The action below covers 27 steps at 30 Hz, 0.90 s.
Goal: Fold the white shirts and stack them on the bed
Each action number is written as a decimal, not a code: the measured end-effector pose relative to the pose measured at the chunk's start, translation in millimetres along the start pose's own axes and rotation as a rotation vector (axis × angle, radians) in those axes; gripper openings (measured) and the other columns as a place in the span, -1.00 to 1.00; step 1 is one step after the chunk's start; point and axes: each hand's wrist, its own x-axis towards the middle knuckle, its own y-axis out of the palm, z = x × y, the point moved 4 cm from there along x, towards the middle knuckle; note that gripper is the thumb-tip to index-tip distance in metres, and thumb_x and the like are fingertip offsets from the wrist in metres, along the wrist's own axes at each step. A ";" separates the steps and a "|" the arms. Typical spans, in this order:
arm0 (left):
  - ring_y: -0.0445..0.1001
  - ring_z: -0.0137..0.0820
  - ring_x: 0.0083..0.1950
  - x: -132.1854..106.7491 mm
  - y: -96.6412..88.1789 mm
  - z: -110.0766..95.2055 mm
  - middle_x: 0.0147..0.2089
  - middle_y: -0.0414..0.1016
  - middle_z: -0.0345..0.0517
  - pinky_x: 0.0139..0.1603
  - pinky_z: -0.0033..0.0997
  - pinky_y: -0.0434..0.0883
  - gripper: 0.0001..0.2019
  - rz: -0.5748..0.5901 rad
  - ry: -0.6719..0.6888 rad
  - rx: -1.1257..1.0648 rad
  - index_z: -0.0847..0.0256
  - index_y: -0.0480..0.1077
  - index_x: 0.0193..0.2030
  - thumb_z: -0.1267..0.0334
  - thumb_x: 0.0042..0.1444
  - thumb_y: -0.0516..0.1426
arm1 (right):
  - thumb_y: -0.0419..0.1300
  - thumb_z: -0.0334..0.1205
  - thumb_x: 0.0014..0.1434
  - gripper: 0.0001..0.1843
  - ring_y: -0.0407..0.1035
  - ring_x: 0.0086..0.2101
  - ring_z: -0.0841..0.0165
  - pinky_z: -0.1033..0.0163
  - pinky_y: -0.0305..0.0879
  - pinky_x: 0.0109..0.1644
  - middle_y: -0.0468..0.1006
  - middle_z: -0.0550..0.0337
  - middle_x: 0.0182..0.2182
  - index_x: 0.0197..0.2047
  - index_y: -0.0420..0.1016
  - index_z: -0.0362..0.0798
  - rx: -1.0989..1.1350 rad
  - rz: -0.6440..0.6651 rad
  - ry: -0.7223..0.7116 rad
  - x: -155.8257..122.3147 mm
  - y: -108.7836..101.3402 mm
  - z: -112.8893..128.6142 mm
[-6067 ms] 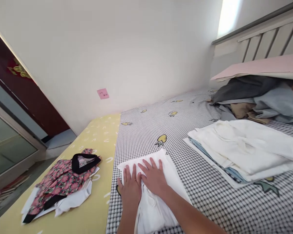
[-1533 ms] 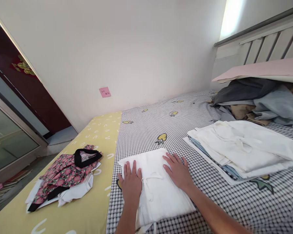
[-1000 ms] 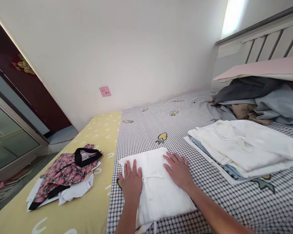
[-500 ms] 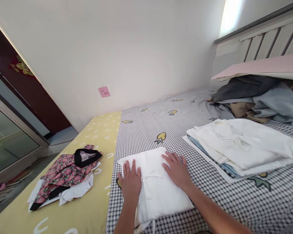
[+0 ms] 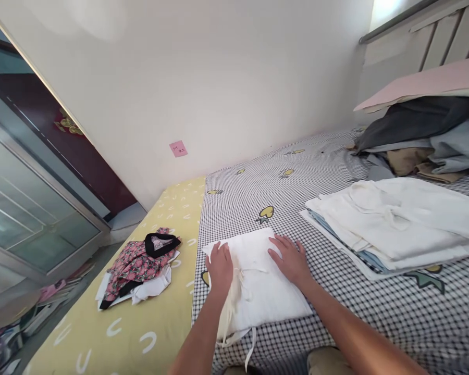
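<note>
A folded white garment (image 5: 269,297) with thin ties lies on the checked part of the bedsheet in front of me. My left hand (image 5: 221,268) rests on its upper left part, the fingers bent a little and holding nothing that I can see. Over the upper right edge lies my right hand (image 5: 291,262), open, fingers apart. Cream-coloured cloth shows along the garment's left side, below my left hand. White ties hang from its near edge onto the sheet.
To the right is a stack of folded white clothes (image 5: 406,219). Behind it, a heap of grey and brown clothing (image 5: 418,125) lies under a pink sheet (image 5: 426,83). A floral garment with black trim (image 5: 140,263) lies over white cloth on the yellow side. A wall rises behind the bed.
The view has shifted, showing more of the floor and door at left. The fingers of my left hand have bent from lying flat. More cream cloth shows at the garment's left side.
</note>
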 end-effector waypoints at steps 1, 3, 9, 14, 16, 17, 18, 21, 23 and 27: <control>0.16 -0.20 0.53 -9.3 2.5 -7.5 0.48 0.28 -0.09 0.54 0.15 0.04 -0.50 0.040 0.046 0.015 0.00 0.44 0.26 0.11 0.43 -0.22 | -0.06 0.01 0.40 -0.49 0.15 0.35 0.11 -0.29 -0.23 0.44 0.38 0.09 0.36 0.28 0.43 0.12 0.055 -0.025 0.004 0.7 -0.5 -1.2; -0.04 -0.22 0.59 -27.0 12.6 -18.9 0.57 0.08 -0.24 0.57 0.19 -0.12 -0.51 0.145 0.109 0.034 -0.12 0.30 0.38 0.05 0.43 -0.20 | -0.04 0.01 0.38 -0.51 0.23 0.31 0.13 -0.28 -0.24 0.44 0.44 0.08 0.31 0.24 0.46 0.12 0.192 -0.079 0.013 1.6 -2.7 -3.3; -0.12 -0.16 0.61 -45.7 46.8 -22.7 0.60 -0.07 -0.14 0.52 0.38 -0.11 -0.44 0.336 0.099 0.130 -0.11 0.01 0.51 -0.01 0.42 -0.21 | 0.06 0.09 0.27 -0.55 0.41 0.13 0.10 -0.22 -0.08 0.42 0.63 0.05 0.09 0.03 0.60 0.06 0.690 -0.222 0.074 4.4 -14.1 -11.9; -0.18 -0.19 0.62 -47.0 54.1 -22.0 0.61 -0.16 -0.15 0.54 0.33 -0.15 -0.41 0.307 0.114 0.233 -0.10 -0.10 0.54 -0.07 0.42 -0.29 | -0.02 0.23 0.30 -0.44 0.50 -0.02 0.15 0.00 0.36 0.16 0.67 -0.02 -0.05 -0.07 0.61 -0.01 0.868 -0.262 0.108 7.4 -17.6 -16.1; -0.17 -0.19 0.62 -48.2 54.3 -23.1 0.61 -0.16 -0.15 0.54 0.33 -0.12 -0.41 0.295 0.116 0.255 -0.09 -0.10 0.54 -0.08 0.42 -0.29 | -0.04 0.29 0.31 -0.39 0.51 -0.06 0.15 0.02 0.41 0.11 0.67 -0.02 -0.10 -0.09 0.60 -0.02 0.936 -0.281 0.142 8.0 -18.9 -18.1; -0.16 -0.18 0.61 -48.7 54.2 -23.9 0.61 -0.15 -0.14 0.54 0.33 -0.10 -0.41 0.284 0.116 0.270 -0.08 -0.10 0.53 -0.07 0.42 -0.29 | -0.05 0.30 0.30 -0.38 0.52 -0.07 0.14 0.02 0.42 0.10 0.67 -0.03 -0.11 -0.10 0.59 -0.03 0.964 -0.292 0.163 7.6 -20.0 -19.5; -0.14 -0.17 0.61 -49.2 54.3 -24.7 0.61 -0.13 -0.12 0.53 0.33 -0.09 -0.41 0.272 0.117 0.286 -0.08 -0.09 0.53 -0.07 0.42 -0.27 | -0.05 0.30 0.31 -0.38 0.52 -0.08 0.14 0.02 0.43 0.09 0.67 -0.04 -0.10 -0.09 0.58 -0.03 0.988 -0.302 0.184 6.3 -21.6 -21.2; -0.09 -0.15 0.60 -50.5 54.6 -26.8 0.59 -0.06 -0.06 0.53 0.31 -0.04 -0.42 0.217 0.128 0.334 -0.05 -0.06 0.53 -0.05 0.42 -0.25 | -0.06 0.22 0.32 -0.43 0.55 -0.17 0.17 0.03 0.45 0.02 0.64 -0.05 -0.06 -0.05 0.55 -0.05 1.027 -0.310 0.256 -4.3 -27.8 -26.8; -0.07 -0.15 0.60 -51.0 55.5 -27.0 0.59 -0.04 -0.05 0.53 0.31 -0.02 -0.42 0.184 0.144 0.348 -0.05 -0.05 0.53 -0.05 0.42 -0.25 | -0.02 0.14 0.31 -0.50 0.55 -0.32 0.22 0.06 0.47 -0.10 0.64 -0.01 -0.12 -0.07 0.56 -0.05 1.032 -0.285 0.294 -16.3 -32.1 -28.4; -0.03 -0.13 0.59 -51.5 58.0 -24.7 0.58 0.00 -0.05 0.51 0.31 0.02 -0.42 0.139 0.171 0.350 -0.05 -0.02 0.52 -0.06 0.42 -0.23 | 0.05 -0.04 0.26 -0.68 0.43 -0.53 0.33 0.16 0.38 -0.31 0.63 0.13 -0.23 -0.18 0.58 0.00 0.876 -0.137 0.265 -35.6 -38.5 -19.9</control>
